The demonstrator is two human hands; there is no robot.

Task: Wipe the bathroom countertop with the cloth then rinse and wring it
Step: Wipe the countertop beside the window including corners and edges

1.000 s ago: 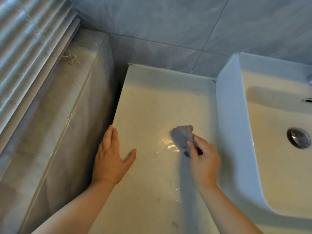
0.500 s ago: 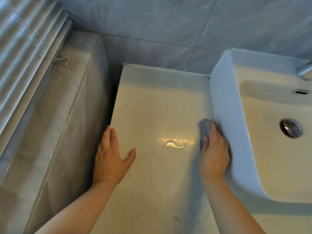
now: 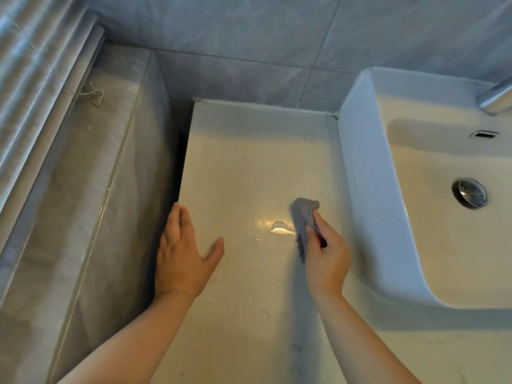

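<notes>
The pale stone countertop (image 3: pixel 249 156) runs from the tiled back wall toward me. My right hand (image 3: pixel 327 256) grips a crumpled grey cloth (image 3: pixel 303 212) and presses it on the counter's middle, a little left of the sink. A wet glint (image 3: pixel 278 228) lies just left of the cloth. My left hand (image 3: pixel 180 256) rests flat, fingers spread, on the counter's left edge. The white raised sink (image 3: pixel 365 173) stands at the right, with its metal drain (image 3: pixel 470 193).
The chrome tap spout (image 3: pixel 496 97) juts in at the upper right. Left of the counter a lower grey tiled ledge (image 3: pixel 91 167) runs beside window blinds (image 3: pixel 33 67), with a bit of string (image 3: pixel 92 94) on it. Grey wall tiles stand behind.
My right hand has swept the cloth from the counter's middle to the sink wall and back left toward the wet patch. My left hand has stayed put.
</notes>
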